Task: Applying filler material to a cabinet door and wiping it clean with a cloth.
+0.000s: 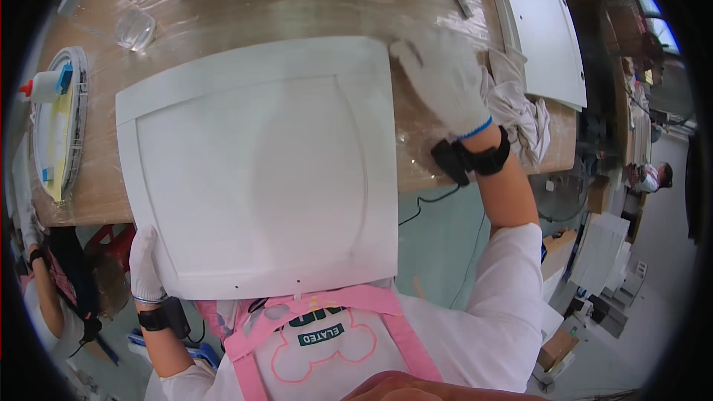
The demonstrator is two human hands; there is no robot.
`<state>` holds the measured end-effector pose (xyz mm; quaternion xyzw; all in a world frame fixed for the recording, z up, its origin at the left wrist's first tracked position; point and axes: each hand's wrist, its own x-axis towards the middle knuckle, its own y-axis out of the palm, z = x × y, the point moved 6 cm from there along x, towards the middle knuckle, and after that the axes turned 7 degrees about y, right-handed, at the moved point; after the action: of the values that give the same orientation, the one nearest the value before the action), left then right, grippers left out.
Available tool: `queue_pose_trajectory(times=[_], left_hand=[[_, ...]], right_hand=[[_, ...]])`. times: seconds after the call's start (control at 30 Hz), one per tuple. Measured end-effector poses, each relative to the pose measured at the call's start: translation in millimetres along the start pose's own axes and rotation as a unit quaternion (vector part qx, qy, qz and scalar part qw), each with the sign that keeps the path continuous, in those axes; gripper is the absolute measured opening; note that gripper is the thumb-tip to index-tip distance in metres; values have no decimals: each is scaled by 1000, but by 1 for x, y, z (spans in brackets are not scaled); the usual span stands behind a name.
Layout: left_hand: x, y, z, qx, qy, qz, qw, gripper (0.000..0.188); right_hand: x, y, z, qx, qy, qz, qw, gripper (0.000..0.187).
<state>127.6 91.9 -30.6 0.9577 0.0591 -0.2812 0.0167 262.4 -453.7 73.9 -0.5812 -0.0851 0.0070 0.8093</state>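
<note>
A large white cabinet door panel (260, 171) with a recessed centre lies across the near edge of a plastic-wrapped wooden table (297, 7), its near part hanging over the table's edge toward my body. My left hand (145, 263), in a white glove, grips the panel's near left corner. My right hand (445, 78), also gloved, rests with fingers spread on the panel's far right corner and the table beside it. Black bands sit on both wrists.
A crumpled white rag (520, 104) lies by my right wrist. A second white door panel (546, 30) sits far right. A round plate (59, 126) with a glue bottle (41, 85) is at left, clear plastic (134, 28) beyond it. Other people work at left and right.
</note>
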Motion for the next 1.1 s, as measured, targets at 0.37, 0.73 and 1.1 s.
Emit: queue_pose_trajectory(times=[0.37,0.73,1.1], left_hand=[[-4,23,-15,-24,-19,10,999,47],[-4,10,-4,-80,-11,27,996,48],[-56,9,10,44,63,22,997,50]], right_hand=[[-6,-18,18,-52,-265,-137,953,22],[-124,-8,42,167,48,81,982,23],[-119,-1,52,18,-16,36,999,29]])
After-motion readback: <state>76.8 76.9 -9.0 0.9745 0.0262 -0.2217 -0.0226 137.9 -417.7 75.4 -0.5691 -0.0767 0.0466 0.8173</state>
